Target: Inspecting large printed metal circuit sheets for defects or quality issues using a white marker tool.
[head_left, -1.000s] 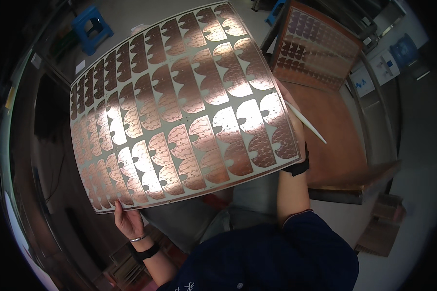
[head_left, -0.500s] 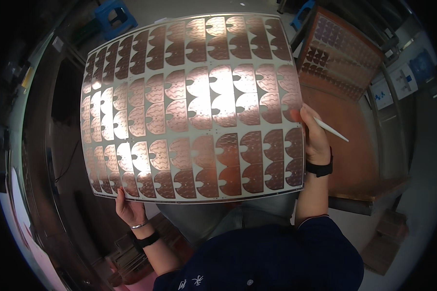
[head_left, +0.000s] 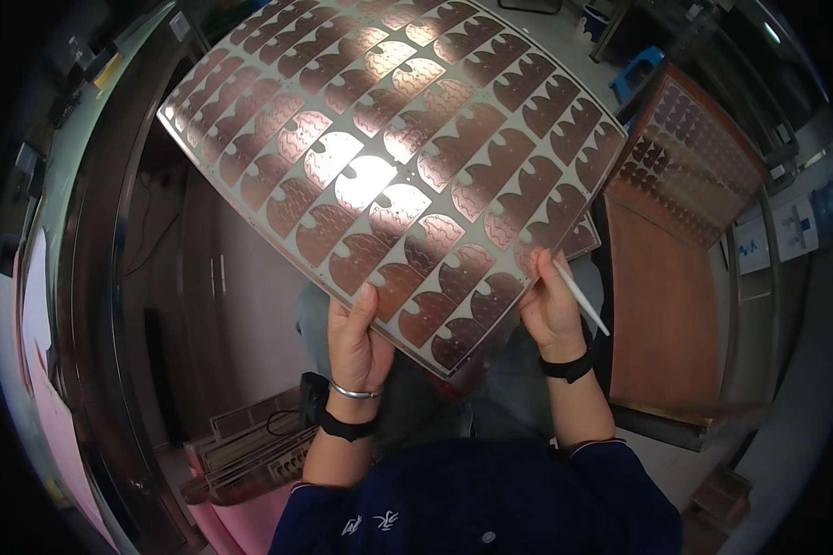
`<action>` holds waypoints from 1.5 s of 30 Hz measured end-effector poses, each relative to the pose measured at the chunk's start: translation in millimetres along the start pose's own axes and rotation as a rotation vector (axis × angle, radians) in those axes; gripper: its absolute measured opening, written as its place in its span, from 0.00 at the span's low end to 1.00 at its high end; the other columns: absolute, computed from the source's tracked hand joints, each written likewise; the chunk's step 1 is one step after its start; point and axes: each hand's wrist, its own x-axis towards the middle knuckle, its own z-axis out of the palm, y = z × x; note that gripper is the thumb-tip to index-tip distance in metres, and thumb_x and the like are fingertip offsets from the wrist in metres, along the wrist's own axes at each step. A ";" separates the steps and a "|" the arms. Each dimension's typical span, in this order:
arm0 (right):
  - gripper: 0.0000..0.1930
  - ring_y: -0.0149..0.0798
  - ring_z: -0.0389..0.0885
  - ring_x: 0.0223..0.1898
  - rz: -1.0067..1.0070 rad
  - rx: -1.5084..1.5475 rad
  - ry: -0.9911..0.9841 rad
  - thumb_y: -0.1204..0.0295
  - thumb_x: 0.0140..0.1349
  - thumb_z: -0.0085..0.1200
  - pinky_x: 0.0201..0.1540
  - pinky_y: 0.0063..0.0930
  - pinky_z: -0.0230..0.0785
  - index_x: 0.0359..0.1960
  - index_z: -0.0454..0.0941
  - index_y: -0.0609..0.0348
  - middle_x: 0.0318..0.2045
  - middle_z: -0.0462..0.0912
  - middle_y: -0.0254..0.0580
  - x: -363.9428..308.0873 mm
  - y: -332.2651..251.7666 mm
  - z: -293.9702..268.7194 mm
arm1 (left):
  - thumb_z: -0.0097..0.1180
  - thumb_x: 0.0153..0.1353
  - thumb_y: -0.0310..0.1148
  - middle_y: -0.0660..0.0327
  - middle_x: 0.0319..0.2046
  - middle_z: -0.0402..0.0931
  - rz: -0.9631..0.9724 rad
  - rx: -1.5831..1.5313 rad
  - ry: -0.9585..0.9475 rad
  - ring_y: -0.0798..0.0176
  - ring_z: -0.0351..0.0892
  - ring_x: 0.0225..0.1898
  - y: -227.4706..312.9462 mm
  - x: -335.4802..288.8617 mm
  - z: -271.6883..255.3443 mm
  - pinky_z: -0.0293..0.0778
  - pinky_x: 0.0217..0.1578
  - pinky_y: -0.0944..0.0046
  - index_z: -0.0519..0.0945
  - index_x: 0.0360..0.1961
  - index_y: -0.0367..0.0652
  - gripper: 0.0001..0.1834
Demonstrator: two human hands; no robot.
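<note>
A large circuit board panel (head_left: 453, 199), pale with rows of coppery half-round patterns, is held up tilted in front of me, one corner pointing down toward my lap. My left hand (head_left: 359, 347) grips its lower left edge, thumb on the front face. Close to the lower corner, my right hand (head_left: 553, 314) pinches the right edge. A slim white pen-like stick (head_left: 583, 301) also sits in that hand, its tapered end pointing down and right. Behind the panel's right edge, a corner of a similar board (head_left: 581, 240) shows. Bright glare covers part of the copper.
To the right, a patterned board (head_left: 699, 157) leans upright at the back of a brown surface (head_left: 662, 314). Beyond is a blue stool (head_left: 640, 72). Boards stand in a stack (head_left: 254, 453) at lower left, above something pink (head_left: 236, 527). A dark cabinet (head_left: 111, 305) lines the left.
The panel has turned so one corner points down at me, and has shifted up. Both hands have moved inward, the left one up and right, the right one left and down.
</note>
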 end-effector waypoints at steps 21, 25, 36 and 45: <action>0.22 0.34 0.68 0.56 -0.067 -0.252 0.023 0.66 0.68 0.33 0.56 0.28 0.65 0.61 0.56 0.61 0.57 0.66 0.44 30.3 -80.7 -15.3 | 0.45 0.63 0.33 0.60 0.39 0.74 -0.035 0.273 0.123 0.74 0.74 0.35 60.3 16.4 -69.8 0.72 0.36 0.74 0.63 0.56 0.35 0.21; 0.22 0.34 0.69 0.55 -0.049 -0.211 0.045 0.67 0.68 0.33 0.54 0.28 0.66 0.61 0.56 0.61 0.56 0.67 0.44 32.7 -79.9 -19.1 | 0.46 0.63 0.33 0.55 0.45 0.72 -0.041 0.240 0.104 0.67 0.74 0.41 62.4 14.2 -70.4 0.73 0.41 0.69 0.62 0.56 0.34 0.23; 0.23 0.34 0.67 0.56 -0.121 -0.336 0.032 0.67 0.66 0.36 0.57 0.26 0.62 0.61 0.57 0.65 0.58 0.66 0.46 37.7 -75.7 -24.3 | 0.45 0.63 0.32 0.51 0.47 0.72 -0.015 0.221 0.063 0.62 0.77 0.41 66.3 13.1 -87.6 0.76 0.41 0.65 0.62 0.55 0.33 0.22; 0.22 0.27 0.77 0.39 0.040 -0.440 -0.026 0.67 0.61 0.49 0.40 0.18 0.70 0.54 0.65 0.67 0.43 0.77 0.40 33.1 -97.2 -44.8 | 0.59 0.54 0.37 0.69 0.35 0.73 -0.008 0.404 0.129 0.79 0.68 0.30 68.7 -5.5 -95.7 0.65 0.31 0.80 0.65 0.55 0.36 0.29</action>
